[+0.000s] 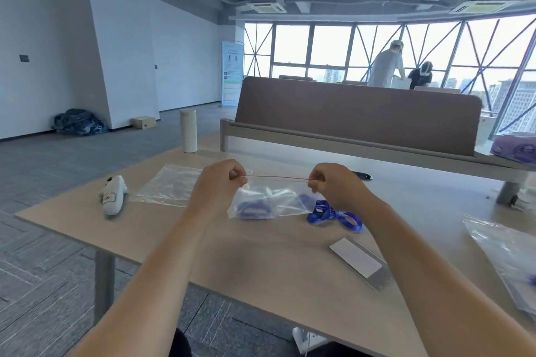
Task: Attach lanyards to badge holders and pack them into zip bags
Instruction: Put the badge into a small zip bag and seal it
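Observation:
I hold a clear zip bag (266, 200) up over the table, its red zip line stretched between my hands. My left hand (220, 182) pinches the bag's left top corner and my right hand (333, 185) pinches the right top corner. Inside the bag lies a blue lanyard with a badge holder, blurred. A second blue lanyard (333, 216) lies loose on the table just below my right hand. An empty badge holder (358, 258) with a white card lies nearer me on the right. Another empty zip bag (168, 185) lies flat to the left.
A white handheld device (111, 195) lies at the table's left end, with a white bottle (188, 130) behind it. A brown partition (356, 116) bounds the far side. More plastic bags (504, 255) lie at the right edge. Two people stand by the windows far off.

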A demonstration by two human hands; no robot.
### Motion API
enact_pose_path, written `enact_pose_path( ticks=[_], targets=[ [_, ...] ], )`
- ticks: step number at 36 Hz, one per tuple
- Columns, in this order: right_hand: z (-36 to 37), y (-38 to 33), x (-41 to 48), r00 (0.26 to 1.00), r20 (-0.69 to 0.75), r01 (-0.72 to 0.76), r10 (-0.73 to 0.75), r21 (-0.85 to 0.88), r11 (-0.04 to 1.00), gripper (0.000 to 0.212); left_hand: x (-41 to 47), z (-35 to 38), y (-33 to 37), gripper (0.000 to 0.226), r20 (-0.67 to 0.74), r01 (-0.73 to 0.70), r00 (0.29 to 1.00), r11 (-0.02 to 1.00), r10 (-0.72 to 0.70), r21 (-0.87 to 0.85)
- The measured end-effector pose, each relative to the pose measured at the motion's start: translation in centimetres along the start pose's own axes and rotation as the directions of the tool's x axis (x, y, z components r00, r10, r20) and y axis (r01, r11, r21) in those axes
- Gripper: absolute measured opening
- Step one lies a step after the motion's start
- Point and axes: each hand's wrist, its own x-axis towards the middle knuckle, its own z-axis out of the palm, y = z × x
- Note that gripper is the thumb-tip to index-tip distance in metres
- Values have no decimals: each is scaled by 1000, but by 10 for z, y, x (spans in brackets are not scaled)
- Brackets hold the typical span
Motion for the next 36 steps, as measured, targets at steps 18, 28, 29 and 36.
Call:
enact_pose_path(
  ticks=[18,28,29,36],
  targets=[
    [-6,-12,-25,995,-48,-62,91,425,903,11,-11,-22,0,7,47,139,990,982,-134,-128],
    [-5,-18,-20,990,-42,-50,134,785,617,18,1,-28,10,11,98,182,983,805,-154,-565],
    [-6,-19,-16,986,-73,-37,149,779,626,19,5,-27,11,11,85,172,985,790,-151,-588],
    [-35,-32,19,949,-259,91,180,771,631,17,46,-32,27,14,-21,81,991,725,-131,-684]
  ],
)
